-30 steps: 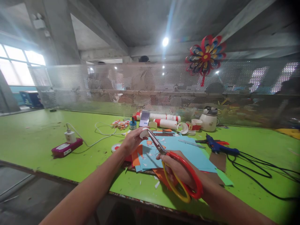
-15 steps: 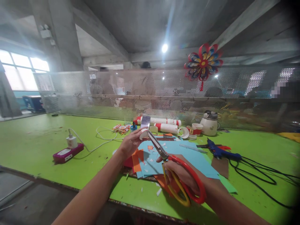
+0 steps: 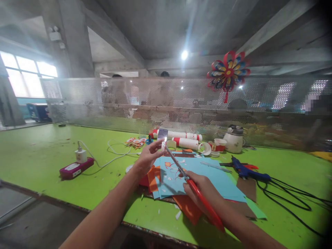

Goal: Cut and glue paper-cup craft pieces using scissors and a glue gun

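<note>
My left hand point(image 3: 149, 157) pinches a small white paper piece point(image 3: 163, 146) above the back left of the blue paper sheets point(image 3: 199, 176). Red-handled scissors point(image 3: 201, 197) are in my right hand point(image 3: 203, 188), seen nearly edge-on, their blades pointing up and left with the tips at the white piece. Whether the blades are parted cannot be made out. Beneath the hands, orange paper point(image 3: 188, 207) and small white scraps lie around the blue sheets. A phone point(image 3: 162, 134) leans just behind my left hand.
Stacked paper cups point(image 3: 185, 143) and a kettle-like jug point(image 3: 234, 139) stand at the back. A blue glue gun point(image 3: 249, 171) with black cable lies right; a purple power strip point(image 3: 76, 168) sits left. Behind is a mesh screen point(image 3: 85, 100), with people beyond.
The scissors have turned from showing both handle loops to nearly edge-on. The white piece has turned too and looks narrower. The whole view has shifted slightly.
</note>
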Demonstrator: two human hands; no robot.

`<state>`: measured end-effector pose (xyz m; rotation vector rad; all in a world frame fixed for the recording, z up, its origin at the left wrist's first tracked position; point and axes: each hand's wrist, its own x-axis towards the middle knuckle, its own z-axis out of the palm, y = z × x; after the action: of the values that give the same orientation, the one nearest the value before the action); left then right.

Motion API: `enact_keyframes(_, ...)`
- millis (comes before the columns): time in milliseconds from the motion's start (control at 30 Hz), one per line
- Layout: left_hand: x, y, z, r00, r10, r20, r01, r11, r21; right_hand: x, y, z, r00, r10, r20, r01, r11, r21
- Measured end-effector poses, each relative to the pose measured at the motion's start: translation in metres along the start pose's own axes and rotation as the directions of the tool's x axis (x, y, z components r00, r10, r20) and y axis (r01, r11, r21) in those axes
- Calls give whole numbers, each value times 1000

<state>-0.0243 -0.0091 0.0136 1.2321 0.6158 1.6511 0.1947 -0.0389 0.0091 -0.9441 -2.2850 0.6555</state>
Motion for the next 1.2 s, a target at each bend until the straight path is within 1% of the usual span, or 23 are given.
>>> enact_keyframes(167, -1, -1, 1, 1000, 5, -6, -5, 1000, 31, -2, 2, 3, 1000, 15, -20, -16, 998, -61)
enact_keyframes(433, 0, -3, -2, 1000, -1, -10, 1, 999, 45, 0, 6, 4, 999, 6, -43, -13, 987, -158)
enact_keyframes(667, 0, -2, -2, 1000, 4, -8, -4, 999, 51, -2, 3, 2, 1000, 4, -31, -9, 986, -169)
enact_keyframes(1000, 5, -11, -7, 997, 77, -14, -76, 994, 73, -3, 7, 7, 998, 39, -49, -48, 980, -194)
enact_keyframes(1200, 6, -12, -7, 997, 83, -4, -82, 994, 75, -2, 4, 9, 997, 44, -57, -56, 973, -223)
